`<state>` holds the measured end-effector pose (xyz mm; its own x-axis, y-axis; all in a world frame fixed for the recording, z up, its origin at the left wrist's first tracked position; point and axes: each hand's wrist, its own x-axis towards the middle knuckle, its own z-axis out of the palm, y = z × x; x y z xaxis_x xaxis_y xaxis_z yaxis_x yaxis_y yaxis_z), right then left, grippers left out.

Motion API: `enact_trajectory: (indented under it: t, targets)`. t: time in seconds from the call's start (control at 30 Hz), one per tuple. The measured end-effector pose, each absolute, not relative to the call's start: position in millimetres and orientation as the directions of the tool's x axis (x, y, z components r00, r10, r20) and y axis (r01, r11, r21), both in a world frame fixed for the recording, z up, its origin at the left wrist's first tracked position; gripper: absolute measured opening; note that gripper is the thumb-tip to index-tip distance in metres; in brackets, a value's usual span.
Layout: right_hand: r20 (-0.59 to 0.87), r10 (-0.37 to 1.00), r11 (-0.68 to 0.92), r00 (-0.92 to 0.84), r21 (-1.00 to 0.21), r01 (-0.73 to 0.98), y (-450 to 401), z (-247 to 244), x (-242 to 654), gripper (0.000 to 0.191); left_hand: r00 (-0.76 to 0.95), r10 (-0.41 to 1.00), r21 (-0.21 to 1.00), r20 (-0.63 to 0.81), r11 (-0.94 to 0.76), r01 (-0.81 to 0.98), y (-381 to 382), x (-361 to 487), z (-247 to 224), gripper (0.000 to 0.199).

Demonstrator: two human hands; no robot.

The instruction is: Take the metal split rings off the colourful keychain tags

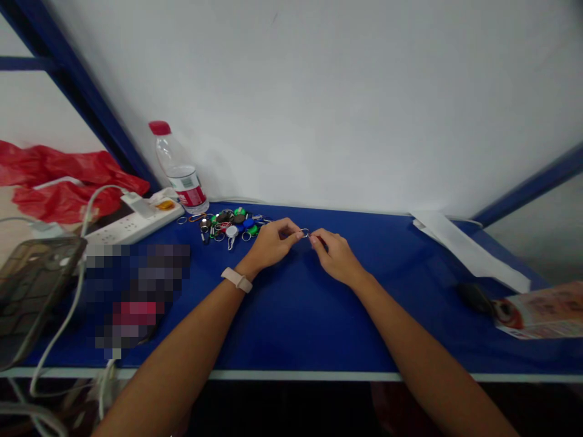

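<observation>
A small metal key ring [305, 232] is pinched between both my hands over the blue table. My left hand [274, 243] grips its left side with thumb and forefinger. At its right side, the fingertips of my right hand [334, 254] close on it too. Whether anything else hangs from the ring is too small to tell. Left of my left hand lies a pile of key chains [230, 224] with round green, blue, black and silver pieces, small clips and rings.
A red-capped plastic bottle [182, 173] stands against the wall beside a white power strip [134, 224]. A red plastic bag [77, 176] and a dark phone case [36, 291] lie left. Folded white paper [469, 249] and a printed sheet [542, 309] lie right on the blue table [291, 321].
</observation>
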<state>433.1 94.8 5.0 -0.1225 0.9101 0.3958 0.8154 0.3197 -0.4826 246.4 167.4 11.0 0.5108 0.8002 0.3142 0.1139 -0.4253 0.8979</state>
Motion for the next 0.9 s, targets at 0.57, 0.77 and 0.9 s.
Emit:
enact_trajectory:
  t: [0.57,0.77,0.9]
  targets:
    - [0.115,0.993,0.068,-0.022,-0.416,0.907,91.3,35.3,489.9,0.015,0.510,0.843,0.946,0.167,0.008,-0.324,173.1,241.1,19.7,0.029]
    - [-0.060,0.998,0.006,-0.030,-0.368,0.930,87.1,42.1,499.1,0.019,0.567,0.812,0.929,0.140,0.091,-0.360,175.1,240.3,16.1,0.051]
    - [-0.056,0.996,0.044,-0.070,-0.375,0.926,88.1,38.5,497.8,0.016,0.606,0.782,0.950,0.144,0.061,-0.305,176.5,241.6,10.6,0.073]
